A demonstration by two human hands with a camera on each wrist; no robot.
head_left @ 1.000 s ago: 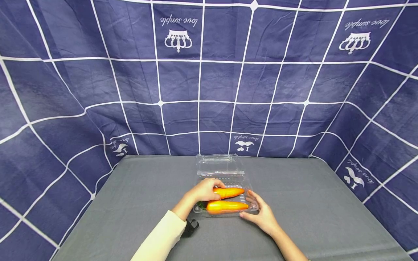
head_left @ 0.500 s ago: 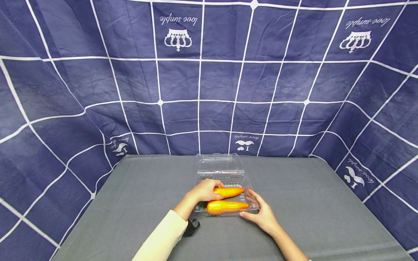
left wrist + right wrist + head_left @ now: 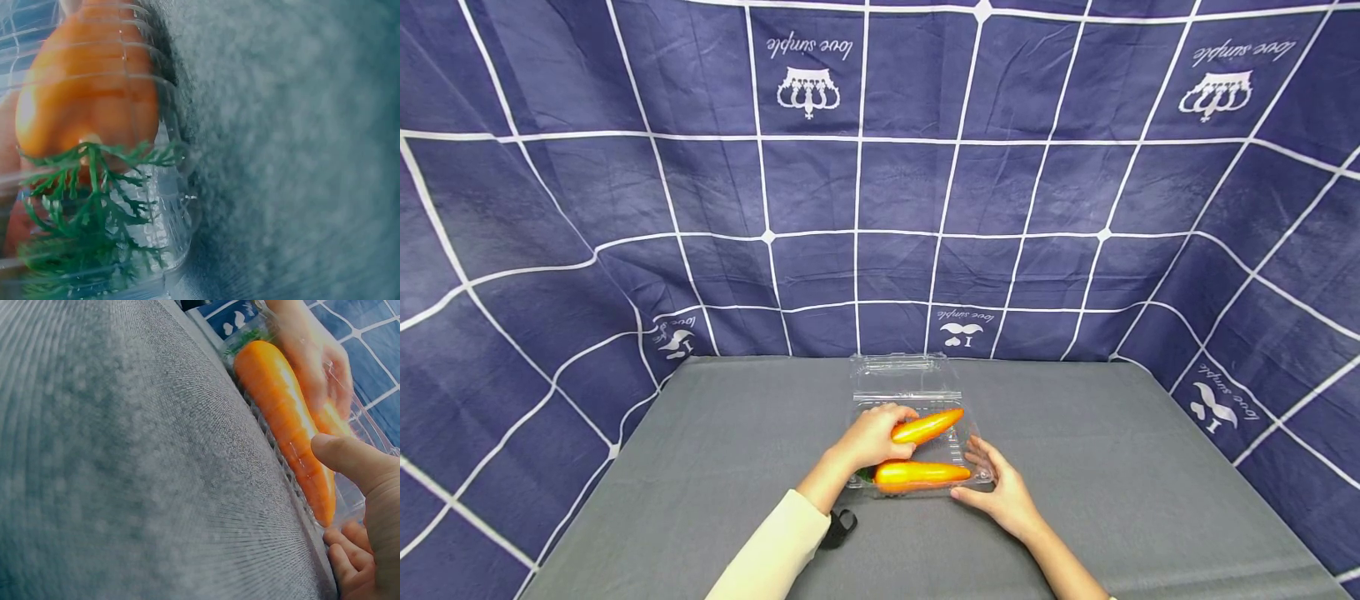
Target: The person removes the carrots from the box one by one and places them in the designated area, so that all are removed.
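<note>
From left, a cream sleeve (image 3: 775, 542) leads to the left hand (image 3: 871, 435), thumb and fingers pinching the far carrot (image 3: 929, 427) near its thick end, tip angled away to the right, over a clear hinged container (image 3: 907, 395) standing open; whether it touches the bottom is unclear. The near carrot (image 3: 922, 474) lies inside along the front wall, feathery green leaves (image 3: 81, 231) at its left end, while the right hand (image 3: 1003, 497) grips the container's right end, thumb in front, on grey cloth (image 3: 1120, 467)
</note>
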